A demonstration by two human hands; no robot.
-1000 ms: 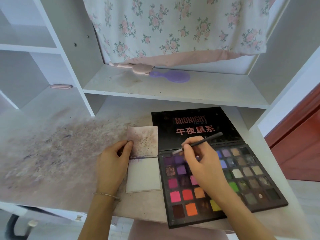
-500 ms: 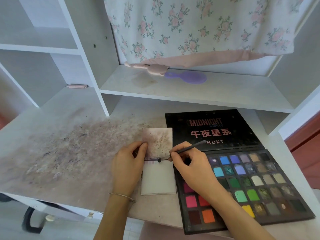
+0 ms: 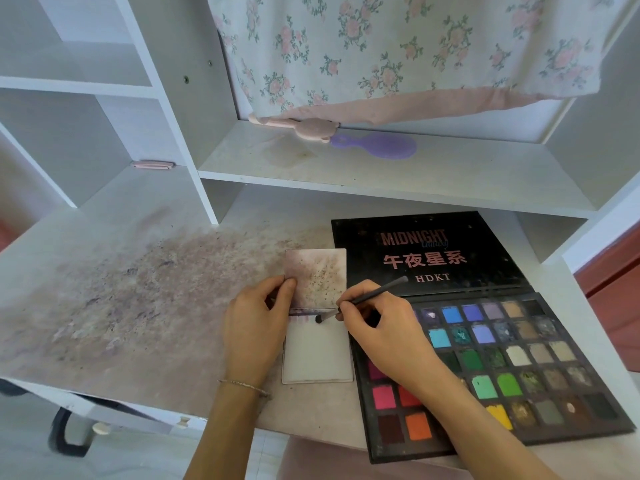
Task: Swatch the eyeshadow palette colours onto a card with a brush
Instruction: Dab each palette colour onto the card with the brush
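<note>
While right hand point(image 3: 384, 327) brushes card point(image 3: 317, 355), palette point(image 3: 491, 362) lies beside.

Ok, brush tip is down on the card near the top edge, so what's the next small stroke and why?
Probably a short drag of the brush down or sideways across the clean white card. Its dark tip sits just right of the faint purple marks at the card's top, the rest of the card is bare, and the left hand pins the card's upper left while the right hand grips the handle.
</note>
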